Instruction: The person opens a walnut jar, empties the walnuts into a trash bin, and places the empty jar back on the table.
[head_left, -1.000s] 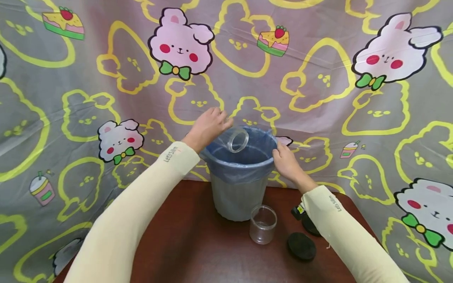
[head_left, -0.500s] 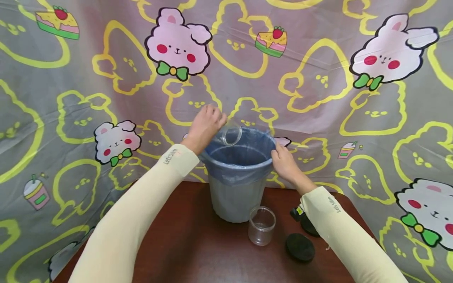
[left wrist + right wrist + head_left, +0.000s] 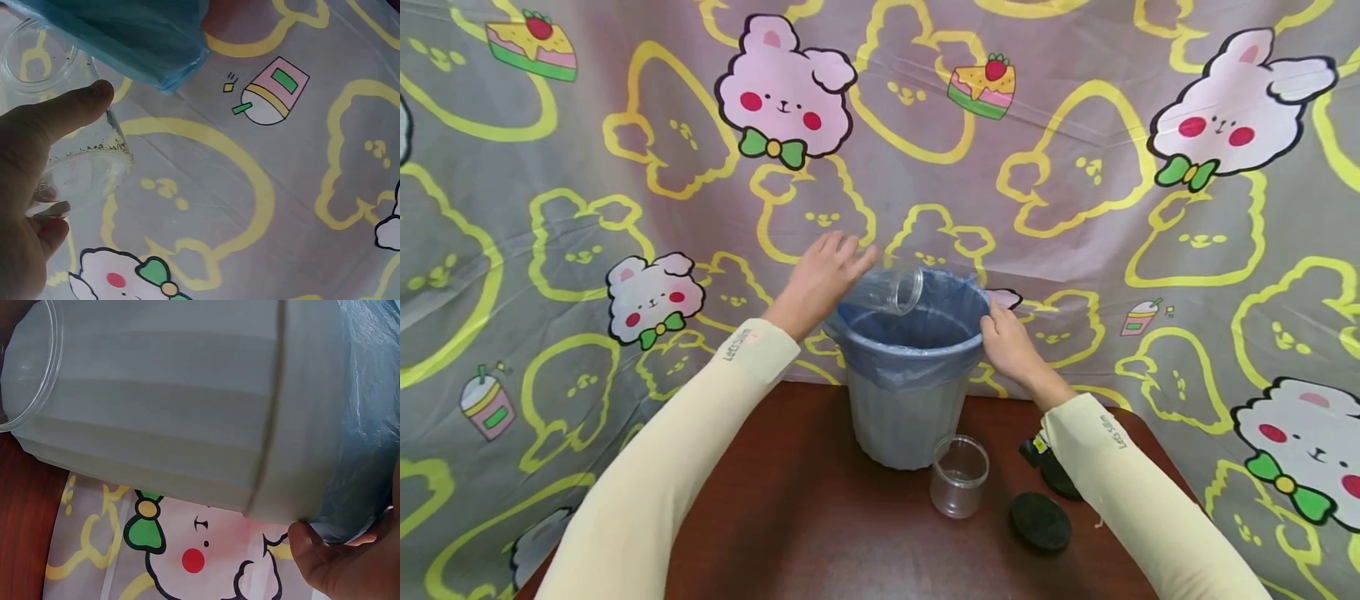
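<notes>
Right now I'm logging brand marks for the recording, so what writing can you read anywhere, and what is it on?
"Let's Slim", roughly: small print on the cream left sleeve, partly blurred.
Same small print on the cream right sleeve, turned and too blurred to confirm.
Nothing readable on the grey lined bin or cartoon backdrop cloth.

I get bright, even light with soft shadows; the head view bows at its edges, and both wrist views look slightly soft up close.

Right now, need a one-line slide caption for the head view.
Left hand tips a clear jar over a blue-lined bin; right hand holds its rim.
</notes>
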Tool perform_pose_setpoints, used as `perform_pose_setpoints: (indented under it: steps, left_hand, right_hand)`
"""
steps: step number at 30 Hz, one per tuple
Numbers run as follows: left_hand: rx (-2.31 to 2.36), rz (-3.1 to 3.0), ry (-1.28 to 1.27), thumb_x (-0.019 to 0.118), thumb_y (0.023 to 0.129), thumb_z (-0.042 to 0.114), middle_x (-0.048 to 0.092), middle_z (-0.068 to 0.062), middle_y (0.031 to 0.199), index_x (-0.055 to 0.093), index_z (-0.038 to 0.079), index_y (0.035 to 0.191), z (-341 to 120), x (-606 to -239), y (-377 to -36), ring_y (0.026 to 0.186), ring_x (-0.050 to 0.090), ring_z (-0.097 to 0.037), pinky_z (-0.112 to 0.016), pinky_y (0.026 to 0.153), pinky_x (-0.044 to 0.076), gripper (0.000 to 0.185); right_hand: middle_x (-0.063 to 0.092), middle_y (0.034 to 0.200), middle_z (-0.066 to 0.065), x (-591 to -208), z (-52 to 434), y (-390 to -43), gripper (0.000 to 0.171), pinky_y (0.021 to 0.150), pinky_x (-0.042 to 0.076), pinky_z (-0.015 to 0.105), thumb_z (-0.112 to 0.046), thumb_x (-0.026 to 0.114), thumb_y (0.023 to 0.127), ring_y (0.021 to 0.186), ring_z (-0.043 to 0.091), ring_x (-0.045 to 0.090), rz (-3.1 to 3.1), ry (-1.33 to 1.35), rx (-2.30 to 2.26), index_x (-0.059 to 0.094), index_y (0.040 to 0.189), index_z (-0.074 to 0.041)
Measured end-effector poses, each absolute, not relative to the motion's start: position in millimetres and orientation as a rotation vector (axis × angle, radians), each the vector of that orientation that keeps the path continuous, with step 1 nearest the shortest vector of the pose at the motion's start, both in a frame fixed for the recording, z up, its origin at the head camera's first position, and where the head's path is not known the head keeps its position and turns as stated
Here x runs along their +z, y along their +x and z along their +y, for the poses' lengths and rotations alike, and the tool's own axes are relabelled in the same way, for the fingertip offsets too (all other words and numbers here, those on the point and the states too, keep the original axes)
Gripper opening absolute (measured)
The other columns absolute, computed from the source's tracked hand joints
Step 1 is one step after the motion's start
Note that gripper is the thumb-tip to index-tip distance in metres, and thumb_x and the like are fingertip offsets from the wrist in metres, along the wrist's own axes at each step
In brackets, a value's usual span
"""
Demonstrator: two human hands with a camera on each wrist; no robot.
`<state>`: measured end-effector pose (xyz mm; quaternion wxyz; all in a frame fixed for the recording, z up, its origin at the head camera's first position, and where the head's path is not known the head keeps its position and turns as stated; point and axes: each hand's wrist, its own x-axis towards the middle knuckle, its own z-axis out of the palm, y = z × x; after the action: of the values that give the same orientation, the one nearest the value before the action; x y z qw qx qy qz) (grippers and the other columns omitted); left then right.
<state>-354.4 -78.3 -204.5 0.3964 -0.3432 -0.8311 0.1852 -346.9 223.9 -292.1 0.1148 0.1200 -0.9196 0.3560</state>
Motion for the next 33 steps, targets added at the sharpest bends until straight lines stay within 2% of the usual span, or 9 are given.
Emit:
perform_pose_setpoints:
  steps: [4, 8, 11, 18, 25, 33]
  left_hand:
    - [0.402, -2.248, -0.812, 0.071, 0.077, 0.003, 0.051, -0.023, 0.118, 0.046, 0.006, 0.134, -86, -205, -354, 0.111, 0.049, -0.040, -0.046, 0.098, 0.038, 0.062]
    - [0.351, -2.375, -0.714, 0.085, 0.068, 0.019, 0.049, -0.023, 0.124, 0.040, 0.006, 0.137, -97, -203, -353, 0.116, 0.046, -0.041, -0.048, 0.100, 0.035, 0.084]
    - [0.345, -2.414, -0.654, 0.090, 0.061, 0.031, 0.047, -0.023, 0.126, 0.037, 0.006, 0.138, -106, -202, -352, 0.117, 0.044, -0.041, -0.049, 0.101, 0.034, 0.097]
    - [0.165, -2.469, -0.581, 0.087, 0.062, 0.041, 0.046, -0.024, 0.130, 0.034, 0.005, 0.139, -129, -210, -353, 0.119, 0.043, -0.043, -0.051, 0.098, 0.036, 0.100]
    - [-0.181, -2.575, -0.384, 0.086, 0.063, 0.042, 0.044, -0.025, 0.131, 0.030, 0.005, 0.144, -143, -222, -348, 0.115, 0.044, -0.043, -0.053, 0.095, 0.038, 0.105]
    - [-0.615, -2.551, -0.267, 0.083, 0.065, 0.047, 0.037, -0.021, 0.141, 0.025, 0.007, 0.147, -152, -244, -344, 0.127, 0.036, -0.038, -0.056, 0.097, 0.035, 0.108]
  right_hand:
    - [0.013, 0.152, 0.026, -292, 225, -346, 0.057, 0.110, 0.013, 0.050, -0.027, 0.019, 0.102, 0.139, 0.039, 0.012, -2.702, 0.353, 1.046, 0.012, 0.147, 0.006]
    - [0.015, 0.151, 0.027, -291, 226, -347, 0.057, 0.110, 0.013, 0.050, -0.027, 0.019, 0.102, 0.139, 0.039, 0.013, -2.693, 0.366, 1.035, 0.011, 0.147, 0.006]
    - [0.016, 0.151, 0.027, -291, 226, -348, 0.056, 0.110, 0.014, 0.050, -0.026, 0.019, 0.102, 0.139, 0.039, 0.014, -2.684, 0.378, 1.027, 0.012, 0.147, 0.007]
    - [0.017, 0.151, 0.027, -291, 226, -349, 0.055, 0.110, 0.014, 0.050, -0.022, 0.022, 0.101, 0.138, 0.039, 0.015, -2.691, 0.366, 1.028, 0.014, 0.146, 0.008]
    - [0.015, 0.151, 0.027, -292, 225, -350, 0.056, 0.110, 0.013, 0.050, -0.024, 0.020, 0.102, 0.139, 0.039, 0.013, -2.701, 0.374, 1.042, 0.012, 0.147, 0.007]
    - [0.014, 0.152, 0.026, -293, 225, -350, 0.055, 0.110, 0.014, 0.051, -0.024, 0.020, 0.102, 0.139, 0.039, 0.012, -2.711, 0.375, 1.060, 0.009, 0.147, 0.006]
